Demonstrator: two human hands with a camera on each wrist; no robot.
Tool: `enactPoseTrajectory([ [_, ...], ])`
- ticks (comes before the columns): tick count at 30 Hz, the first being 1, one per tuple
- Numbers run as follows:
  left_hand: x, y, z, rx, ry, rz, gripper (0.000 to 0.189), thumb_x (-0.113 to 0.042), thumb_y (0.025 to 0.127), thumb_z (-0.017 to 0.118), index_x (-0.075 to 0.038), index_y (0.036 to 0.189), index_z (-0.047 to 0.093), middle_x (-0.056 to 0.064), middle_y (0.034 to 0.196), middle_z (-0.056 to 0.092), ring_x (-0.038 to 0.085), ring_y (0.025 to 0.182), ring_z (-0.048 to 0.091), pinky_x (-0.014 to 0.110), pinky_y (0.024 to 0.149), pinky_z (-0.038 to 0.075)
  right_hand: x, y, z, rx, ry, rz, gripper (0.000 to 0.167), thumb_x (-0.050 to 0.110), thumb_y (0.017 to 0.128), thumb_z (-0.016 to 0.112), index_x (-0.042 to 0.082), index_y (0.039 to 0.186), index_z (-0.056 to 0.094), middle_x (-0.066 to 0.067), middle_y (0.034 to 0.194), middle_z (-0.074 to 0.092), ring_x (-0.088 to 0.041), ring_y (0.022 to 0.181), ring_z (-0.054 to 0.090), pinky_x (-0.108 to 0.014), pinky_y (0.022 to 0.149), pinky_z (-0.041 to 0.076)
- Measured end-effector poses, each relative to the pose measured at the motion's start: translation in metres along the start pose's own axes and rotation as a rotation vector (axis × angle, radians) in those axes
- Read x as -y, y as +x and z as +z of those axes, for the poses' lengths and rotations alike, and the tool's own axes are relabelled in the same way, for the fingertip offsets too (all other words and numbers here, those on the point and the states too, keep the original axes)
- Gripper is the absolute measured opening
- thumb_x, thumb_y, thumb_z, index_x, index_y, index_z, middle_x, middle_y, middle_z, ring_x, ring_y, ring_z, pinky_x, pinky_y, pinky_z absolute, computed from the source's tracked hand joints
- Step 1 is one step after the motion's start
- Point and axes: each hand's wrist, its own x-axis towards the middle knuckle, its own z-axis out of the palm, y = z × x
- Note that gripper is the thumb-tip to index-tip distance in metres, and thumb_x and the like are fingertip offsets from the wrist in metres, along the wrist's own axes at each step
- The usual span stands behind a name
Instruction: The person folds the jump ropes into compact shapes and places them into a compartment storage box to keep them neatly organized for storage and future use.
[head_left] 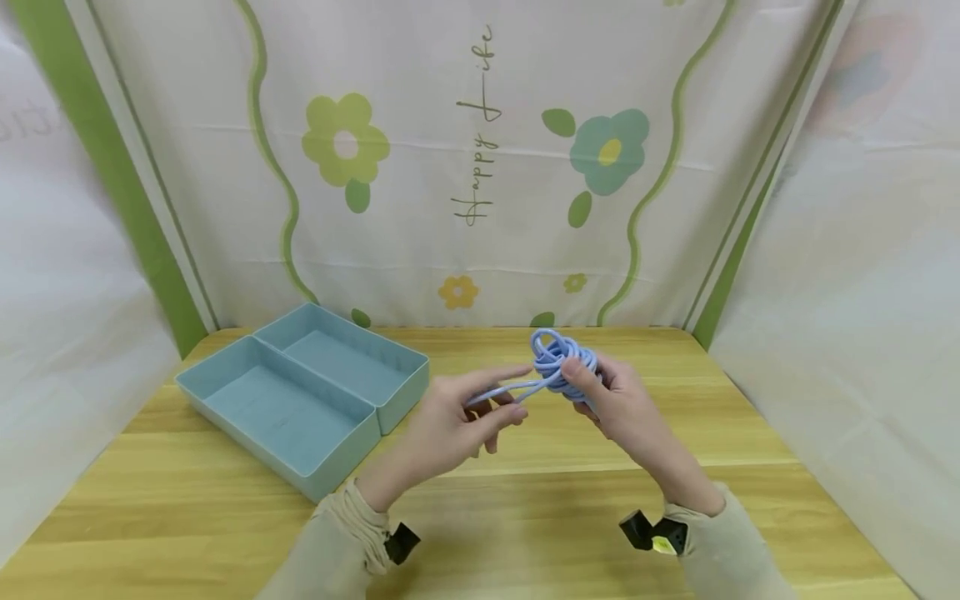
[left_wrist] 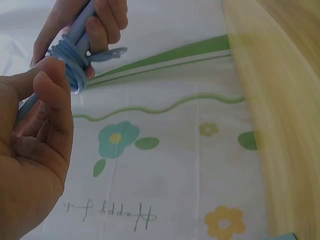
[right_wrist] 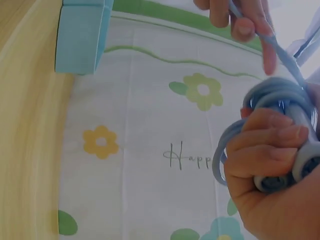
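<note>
In my right hand is a coiled light blue jump rope, gripped with the thumb over the windings. The right wrist view shows the fingers curled round its two handles, their round ends near the palm. A loop of cord sticks out at the far side of the bundle. My left hand holds a strand that runs across from the coil, its index finger reaching toward the windings. Seen from the left wrist, the coil is wrapped round the handles just beyond the left fingertips.
On the left of the wooden table stands a light blue two-compartment tray, behind my left forearm. A white flowered cloth hangs along the table's back edge, and more white cloth stands at both sides.
</note>
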Motion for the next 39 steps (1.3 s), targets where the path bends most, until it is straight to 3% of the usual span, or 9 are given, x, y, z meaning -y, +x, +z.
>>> enactPoseTrajectory([
  [3, 0.000, -0.002, -0.012, 0.038, 0.039, -0.088, 0.024, -0.017, 0.093, 0.070, -0.014, 0.117, 0.071, -0.006, 0.078, 0.066, 0.011, 0.051, 0.053, 0.026, 0.043, 0.045, -0.001, 0.001, -0.003, 0.026, -0.067, -0.055, 0.023, 0.024, 0.104, 0.054, 0.004, 0.096, 0.063, -0.007, 0.067, 0.046, -0.012, 0.052, 0.038, -0.026, 0.041, 0.034],
  [5, 0.001, -0.002, -0.018, 0.086, 0.029, -0.128, 0.013, -0.023, 0.099, 0.062, -0.016, 0.103, 0.073, -0.006, 0.075, 0.061, 0.012, 0.052, 0.046, 0.024, 0.045, 0.040, -0.003, 0.002, -0.004, 0.049, -0.101, -0.099, 0.020, 0.021, 0.103, 0.056, 0.006, 0.093, 0.063, -0.005, 0.068, 0.047, -0.013, 0.054, 0.040, -0.026, 0.045, 0.036],
  [10, 0.005, -0.001, -0.023, 0.163, -0.189, -0.289, 0.043, -0.033, 0.109, 0.035, -0.007, 0.098, 0.068, 0.006, 0.070, 0.041, 0.014, 0.053, 0.026, 0.024, 0.045, 0.024, -0.004, 0.001, -0.005, 0.070, -0.154, -0.144, 0.017, 0.021, 0.101, 0.058, 0.010, 0.089, 0.061, -0.001, 0.068, 0.048, -0.014, 0.057, 0.042, -0.027, 0.050, 0.038],
  [13, 0.010, -0.002, -0.024, 0.090, -0.298, -0.409, 0.034, -0.034, 0.105, 0.049, -0.006, 0.110, 0.068, 0.007, 0.069, 0.039, 0.016, 0.052, 0.026, 0.024, 0.045, 0.024, -0.005, 0.002, -0.004, 0.062, -0.190, -0.146, 0.016, 0.022, 0.101, 0.059, 0.011, 0.090, 0.062, -0.001, 0.068, 0.050, -0.014, 0.057, 0.043, -0.027, 0.049, 0.038],
  [17, 0.019, -0.003, -0.022, -0.079, -0.312, -0.487, 0.033, -0.029, 0.090, 0.075, -0.013, 0.118, 0.069, 0.009, 0.079, 0.056, 0.016, 0.058, 0.037, 0.023, 0.050, 0.032, -0.008, 0.002, -0.002, 0.055, -0.237, -0.154, 0.015, 0.025, 0.101, 0.059, 0.013, 0.092, 0.063, -0.001, 0.069, 0.052, -0.015, 0.057, 0.045, -0.028, 0.049, 0.039],
  [24, 0.025, -0.002, -0.019, -0.202, -0.398, -0.504, 0.050, -0.020, 0.077, 0.087, -0.014, 0.122, 0.066, 0.010, 0.095, 0.054, 0.017, 0.079, 0.048, 0.022, 0.067, 0.045, -0.011, 0.002, 0.001, 0.048, -0.279, -0.167, 0.016, 0.029, 0.100, 0.059, 0.014, 0.098, 0.065, 0.001, 0.075, 0.059, -0.017, 0.060, 0.051, -0.028, 0.050, 0.043],
  [30, 0.023, 0.002, -0.004, -0.388, -0.561, -0.388, 0.069, 0.003, 0.079, 0.081, -0.009, 0.138, 0.049, 0.010, 0.139, 0.048, 0.027, 0.106, 0.055, 0.031, 0.086, 0.053, -0.011, 0.003, 0.003, 0.016, -0.293, -0.149, 0.019, 0.031, 0.100, 0.058, 0.014, 0.101, 0.067, 0.001, 0.078, 0.062, -0.021, 0.062, 0.053, -0.029, 0.050, 0.044],
  [35, 0.022, 0.005, 0.013, -0.547, -0.576, -0.307, 0.076, 0.010, 0.078, 0.079, -0.005, 0.142, 0.040, 0.012, 0.140, 0.047, 0.029, 0.116, 0.055, 0.036, 0.096, 0.047, -0.011, 0.003, 0.005, -0.021, -0.297, -0.137, 0.020, 0.031, 0.100, 0.058, 0.014, 0.101, 0.068, 0.001, 0.077, 0.062, -0.018, 0.060, 0.052, -0.029, 0.050, 0.043],
  [39, 0.019, 0.005, 0.024, -0.646, -0.641, -0.320, 0.080, 0.010, 0.080, 0.076, 0.000, 0.147, 0.032, 0.015, 0.140, 0.046, 0.028, 0.121, 0.054, 0.034, 0.099, 0.044, -0.011, 0.003, 0.008, -0.039, -0.316, -0.133, 0.022, 0.034, 0.100, 0.059, 0.014, 0.103, 0.068, 0.003, 0.079, 0.064, -0.017, 0.062, 0.055, -0.029, 0.051, 0.045],
])
